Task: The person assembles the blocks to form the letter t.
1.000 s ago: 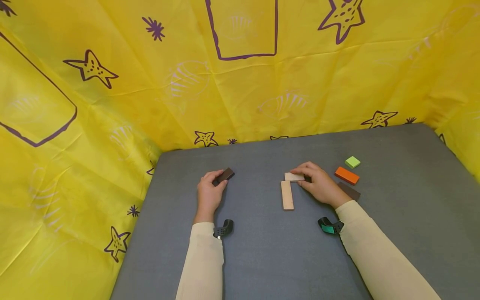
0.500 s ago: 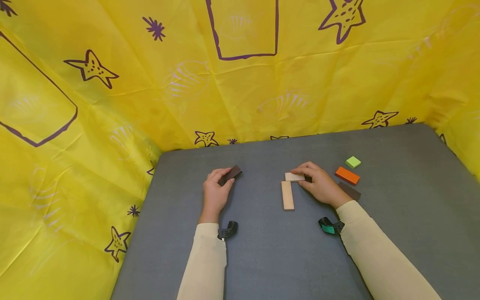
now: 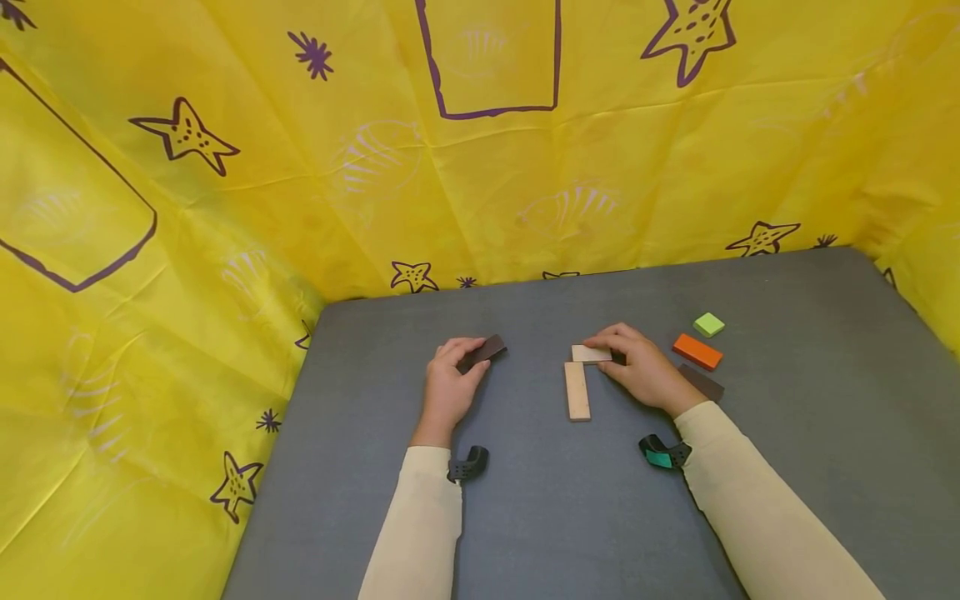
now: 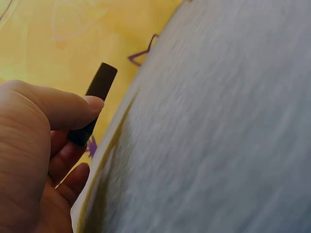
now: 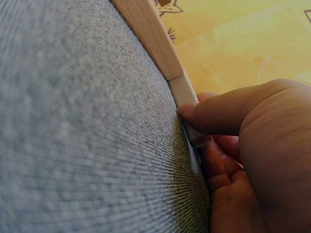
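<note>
In the head view, the dark block sits above the middle of the grey table, to the left of two pale pieces. We see it pinched between thumb and fingers of the left hand; the left wrist view shows the thumb closed on it, and the block seems held clear of the table. Compared with a second ago, hand and block have travelled rightward together, and the gap to the pale pieces has narrowed but not closed. We judge that this brings the dark block nearer to the small arrangement in hand, without yet adding it.

The right hand has stayed put, its thumb and fingers clamped on the crosswise pale block. That piece meets the far end of the lengthwise pale block, making a corner; the right wrist view shows the seam where they touch.

Farther right, we find a second dark block partly behind the right wrist, an orange block just beside it, and a green block beyond. A yellow cloth hangs behind the table.
</note>
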Tool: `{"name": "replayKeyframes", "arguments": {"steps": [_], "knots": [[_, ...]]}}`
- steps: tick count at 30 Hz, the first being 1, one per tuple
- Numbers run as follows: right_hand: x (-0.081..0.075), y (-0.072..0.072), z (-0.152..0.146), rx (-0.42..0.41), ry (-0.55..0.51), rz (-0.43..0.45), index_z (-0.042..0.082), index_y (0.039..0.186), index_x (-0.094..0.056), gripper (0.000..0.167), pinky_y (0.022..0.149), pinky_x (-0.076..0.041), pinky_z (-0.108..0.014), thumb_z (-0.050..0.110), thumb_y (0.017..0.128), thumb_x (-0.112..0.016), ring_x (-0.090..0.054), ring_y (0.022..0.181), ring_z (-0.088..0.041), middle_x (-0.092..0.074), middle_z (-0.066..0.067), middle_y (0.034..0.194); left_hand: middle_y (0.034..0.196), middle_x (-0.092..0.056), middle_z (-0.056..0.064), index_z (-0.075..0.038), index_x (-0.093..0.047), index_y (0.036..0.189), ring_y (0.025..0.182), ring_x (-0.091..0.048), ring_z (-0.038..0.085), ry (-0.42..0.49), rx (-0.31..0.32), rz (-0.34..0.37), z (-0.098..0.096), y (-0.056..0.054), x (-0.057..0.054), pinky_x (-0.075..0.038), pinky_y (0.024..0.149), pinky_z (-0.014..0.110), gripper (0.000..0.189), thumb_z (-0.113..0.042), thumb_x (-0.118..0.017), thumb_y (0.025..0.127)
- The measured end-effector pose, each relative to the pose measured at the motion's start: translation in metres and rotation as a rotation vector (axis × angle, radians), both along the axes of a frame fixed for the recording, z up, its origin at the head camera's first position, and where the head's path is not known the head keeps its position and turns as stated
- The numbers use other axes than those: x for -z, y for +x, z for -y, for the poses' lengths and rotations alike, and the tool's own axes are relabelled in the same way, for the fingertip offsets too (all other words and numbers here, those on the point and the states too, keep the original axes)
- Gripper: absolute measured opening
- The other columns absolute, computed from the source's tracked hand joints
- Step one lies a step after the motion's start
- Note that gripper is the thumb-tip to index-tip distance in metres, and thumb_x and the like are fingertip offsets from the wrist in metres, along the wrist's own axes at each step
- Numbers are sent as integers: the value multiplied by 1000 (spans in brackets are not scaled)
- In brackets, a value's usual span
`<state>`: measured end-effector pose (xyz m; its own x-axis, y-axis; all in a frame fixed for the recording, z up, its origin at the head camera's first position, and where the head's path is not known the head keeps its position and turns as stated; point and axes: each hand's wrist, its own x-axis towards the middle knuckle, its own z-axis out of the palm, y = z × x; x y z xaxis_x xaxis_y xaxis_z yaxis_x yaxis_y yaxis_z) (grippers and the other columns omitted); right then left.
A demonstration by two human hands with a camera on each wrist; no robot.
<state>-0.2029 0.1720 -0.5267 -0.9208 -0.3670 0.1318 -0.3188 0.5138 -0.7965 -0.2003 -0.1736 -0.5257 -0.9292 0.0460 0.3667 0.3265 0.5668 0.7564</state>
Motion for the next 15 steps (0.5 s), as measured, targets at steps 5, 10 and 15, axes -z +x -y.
{"name": "replayKeyframes", "arguments": {"steps": [5,10,15], "knots": [[0,0,0,2,-3,3,4,139,-74,36,105,-46,-55,-4,104,-70,-59,121,-32,-62,-11,130,120,-75,2,-7,-83,125,116,-68,23,10,61,-1,-11,1,2,-42,114,50,33,-1,-87,93],[0,1,0,2,-4,5,4,139,-74,36,105,-46,-55,-4,104,-70,-59,121,-32,-62,-12,130,119,-75,1,-9,-83,125,116,-68,22,-8,100,12,-22,3,4,-42,113,48,35,-1,-88,92],[1,1,0,3,0,9,4,139,-74,36,105,-46,-55,-4,104,-70,-59,121,-32,-62,-11,130,121,-75,-2,-11,-82,127,116,-64,22,-23,135,47,-32,5,3,-52,100,44,35,-3,-87,94]]}}
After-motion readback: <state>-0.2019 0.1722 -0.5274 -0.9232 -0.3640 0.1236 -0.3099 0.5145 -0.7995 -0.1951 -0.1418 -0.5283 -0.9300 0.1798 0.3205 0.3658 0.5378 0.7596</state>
